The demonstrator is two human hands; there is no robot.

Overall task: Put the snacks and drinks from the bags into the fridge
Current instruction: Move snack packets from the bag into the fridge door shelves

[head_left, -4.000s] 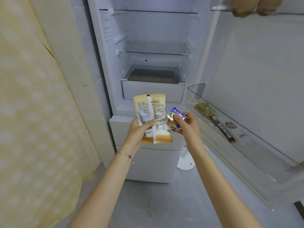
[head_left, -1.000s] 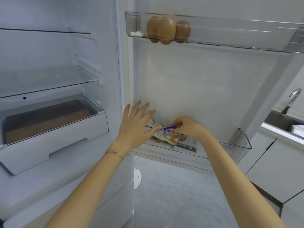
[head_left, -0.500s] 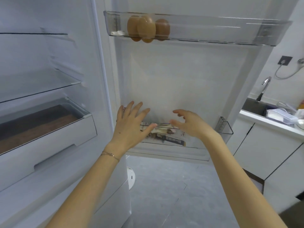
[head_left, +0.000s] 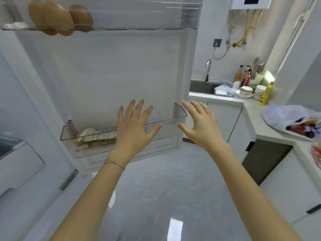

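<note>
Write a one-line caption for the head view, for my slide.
Open, empty left hand and right hand before the lower door bin holding snack packets; eggs in the upper bin.

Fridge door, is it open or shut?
Open. The fridge door shows its inner side, with eggs in its top shelf and snack packets below.

Three eggs (head_left: 59, 18), two hands (head_left: 133, 129), one bag (head_left: 281, 117)

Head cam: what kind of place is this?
Probably a home kitchen: an open fridge door with eggs in its top bin, a sink with a faucet, and a counter crowded with bottles and dishes.
</note>
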